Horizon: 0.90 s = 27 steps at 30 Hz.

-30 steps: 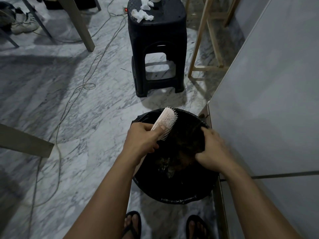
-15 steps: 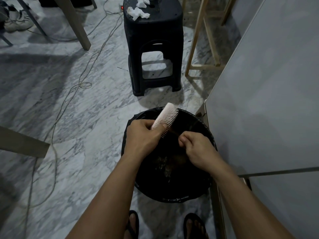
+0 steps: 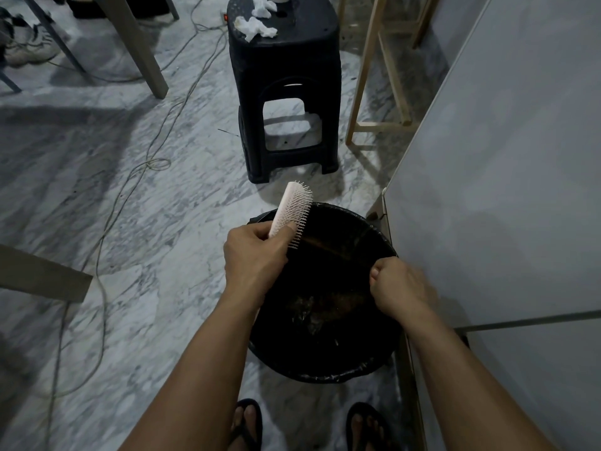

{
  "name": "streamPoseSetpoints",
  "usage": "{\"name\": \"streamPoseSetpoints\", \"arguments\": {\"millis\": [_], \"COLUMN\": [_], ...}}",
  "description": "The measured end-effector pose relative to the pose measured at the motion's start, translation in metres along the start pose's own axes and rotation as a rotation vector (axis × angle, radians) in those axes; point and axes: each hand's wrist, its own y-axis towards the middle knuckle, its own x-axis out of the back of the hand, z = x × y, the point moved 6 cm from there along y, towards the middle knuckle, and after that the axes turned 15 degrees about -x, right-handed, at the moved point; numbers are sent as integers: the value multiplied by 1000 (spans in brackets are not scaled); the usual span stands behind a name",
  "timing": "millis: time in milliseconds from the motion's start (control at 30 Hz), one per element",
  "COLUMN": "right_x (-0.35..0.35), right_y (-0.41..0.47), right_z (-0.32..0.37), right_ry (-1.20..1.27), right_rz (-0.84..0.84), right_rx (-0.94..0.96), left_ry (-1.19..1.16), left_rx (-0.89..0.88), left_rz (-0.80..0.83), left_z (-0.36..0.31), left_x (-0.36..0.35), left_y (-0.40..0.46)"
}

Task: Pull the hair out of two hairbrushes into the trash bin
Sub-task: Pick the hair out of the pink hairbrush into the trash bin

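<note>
Now | left hand grips the hairbrush over the trash bin | right hand pinches what looks like a hair strand stretched from bristles | next: drop it in.

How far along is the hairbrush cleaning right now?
Done: some hair already lies in the trash bin. In hand: the left hand grips the pink hairbrush while the right hand pinches a strand of hair stretched from its bristles. Left: dropping that strand; no second brush is in view.
</note>
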Motion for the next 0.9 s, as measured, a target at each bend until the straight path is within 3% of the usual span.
{"name": "streamPoseSetpoints", "arguments": {"millis": [67,133,267,400,533,700,900], "right_x": [-4,-10,-1,-7,-3,-7,-6], "right_y": [-1,-1,-17,-23,-27,-18,7], "right_z": [-2,7,33,38,37,30,-4], "right_ry": [-64,35,600,791,796,797,572], "right_rz": [66,175,369,419,408,365,78], "right_rx": [-11,121,355,320,264,195,-29], "left_ry": [-16,-34,-67,-94,-25,3,-9], "left_rx": [3,14,29,107,29,1,42], "left_rz": [22,82,283,424,495,424,162], "left_z": [-1,-1,-4,-4,-9,-8,-2], "left_x": [-2,-6,-18,-30,-34,-30,-7], "left_y": [-1,-3,-10,-16,-18,-15,-3]}}
